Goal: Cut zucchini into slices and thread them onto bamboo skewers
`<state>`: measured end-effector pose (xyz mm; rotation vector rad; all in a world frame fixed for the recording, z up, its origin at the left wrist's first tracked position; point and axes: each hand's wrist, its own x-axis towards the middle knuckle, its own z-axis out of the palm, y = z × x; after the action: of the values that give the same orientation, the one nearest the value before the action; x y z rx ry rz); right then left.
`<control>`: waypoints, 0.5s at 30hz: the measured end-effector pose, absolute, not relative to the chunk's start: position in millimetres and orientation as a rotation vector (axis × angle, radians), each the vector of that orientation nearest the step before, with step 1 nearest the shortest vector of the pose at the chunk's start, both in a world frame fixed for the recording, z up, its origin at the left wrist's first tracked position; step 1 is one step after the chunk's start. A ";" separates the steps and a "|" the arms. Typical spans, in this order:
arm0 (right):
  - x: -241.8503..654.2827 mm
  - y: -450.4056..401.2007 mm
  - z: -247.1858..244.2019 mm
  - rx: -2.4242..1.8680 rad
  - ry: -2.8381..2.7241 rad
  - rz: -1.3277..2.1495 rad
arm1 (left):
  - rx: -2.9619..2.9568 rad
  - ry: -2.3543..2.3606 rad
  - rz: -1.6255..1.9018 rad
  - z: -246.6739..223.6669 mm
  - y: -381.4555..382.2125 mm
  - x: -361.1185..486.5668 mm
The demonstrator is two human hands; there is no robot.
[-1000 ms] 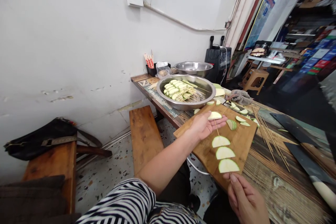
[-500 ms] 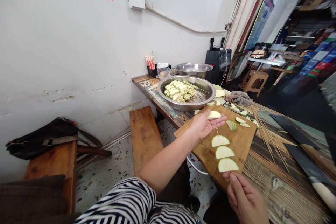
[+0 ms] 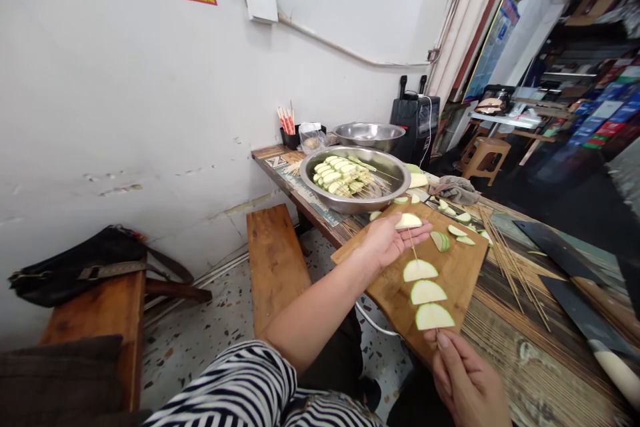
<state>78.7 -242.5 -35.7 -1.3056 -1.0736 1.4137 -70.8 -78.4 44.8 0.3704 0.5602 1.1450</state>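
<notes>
My right hand (image 3: 467,373) pinches the lower end of a thin wooden skewer (image 3: 413,245). Three half-round zucchini slices (image 3: 429,291) are threaded along it, white with green rims. Past them, at the skewer's upper end, my left hand (image 3: 387,240) holds another zucchini slice (image 3: 409,221) under the thumb, with its fingers stretched out palm up beneath. Whether the skewer tip has entered that slice cannot be made out. Below both hands lies a wooden cutting board (image 3: 395,287) bearing several loose slices (image 3: 440,241).
A steel basin (image 3: 320,199) of skewered zucchini stands beyond the board, with another basin (image 3: 370,133) behind. To the right lie bare skewers (image 3: 515,267), two cleavers (image 3: 575,307) and a grey cloth (image 3: 455,189). A black speaker (image 3: 415,123) stands by the wall; a wooden bench (image 3: 275,260) is at left.
Both hands, the skewer and its slices look nearly the same. The view has shifted very slightly.
</notes>
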 end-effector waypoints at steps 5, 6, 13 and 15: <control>76.2 -244.4 -29.4 -1.308 -1.062 1.419 | 0.415 0.546 1.167 44.1 -79.0 -70.3; 74.4 -245.3 -27.1 -1.309 -1.054 1.416 | 0.428 0.543 1.171 43.9 -79.2 -70.2; 72.8 -246.1 -26.4 -1.300 -0.962 1.434 | 0.461 0.558 1.188 46.0 -80.7 -69.7; 78.6 -243.7 -34.5 -1.288 -0.964 1.498 | 0.479 0.548 1.191 45.9 -80.5 -69.0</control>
<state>78.6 -243.7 -34.5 -1.2877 -0.9636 1.4983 -69.0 -80.5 45.9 0.4795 0.5478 1.1912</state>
